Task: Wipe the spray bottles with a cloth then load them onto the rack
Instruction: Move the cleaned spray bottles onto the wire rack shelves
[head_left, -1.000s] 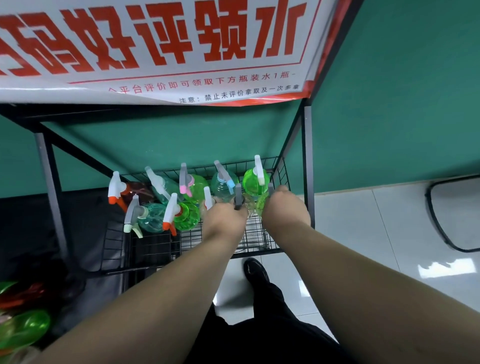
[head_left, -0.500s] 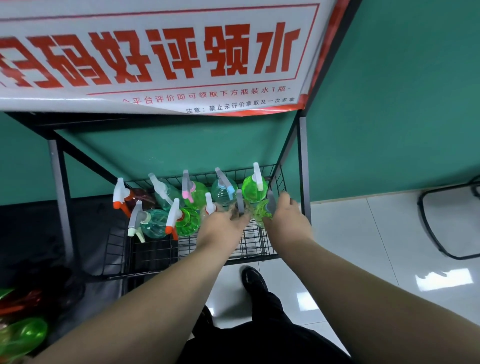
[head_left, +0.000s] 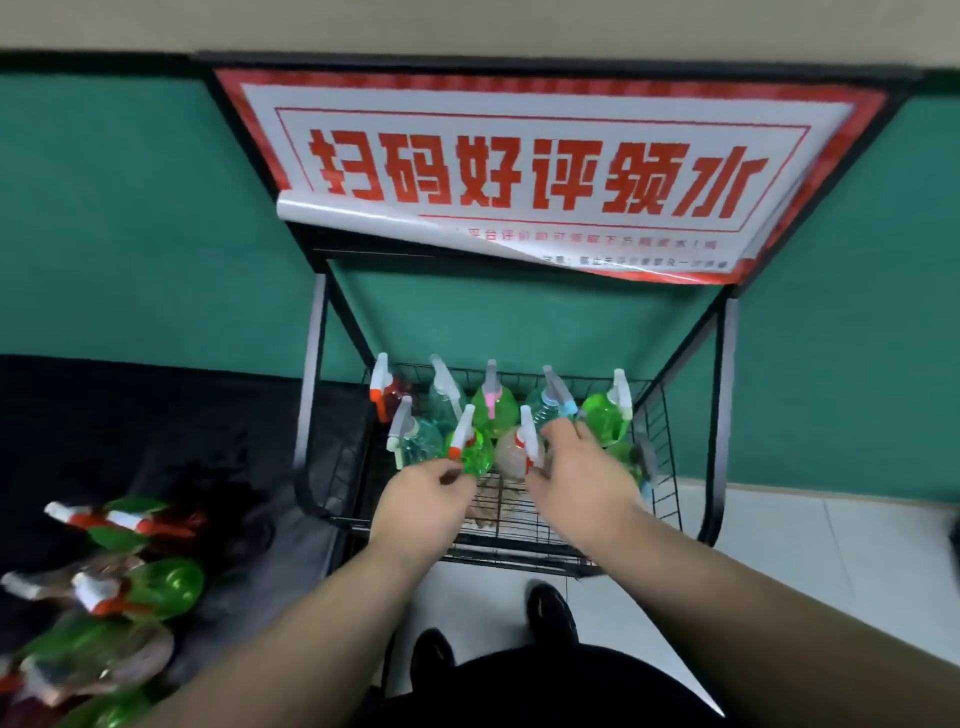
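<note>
Several spray bottles stand in two rows in the black wire rack basket. Among them are a green one with a white trigger at the back right and a pale pinkish one in the front row. My left hand hovers over the basket's front with loosely curled fingers and holds nothing, just short of a green bottle with an orange nozzle. My right hand is spread and empty, its thumb close to the pinkish bottle. No cloth is visible.
More spray bottles lie in a pile on a black-covered surface at the lower left. A red and white sign hangs across the rack's top. My shoes stand on white tiles under the basket.
Both hands have let go of the two grey-trigger bottles at the basket's right front and drawn back. The view has pulled away and tilted up, showing the whole sign.
</note>
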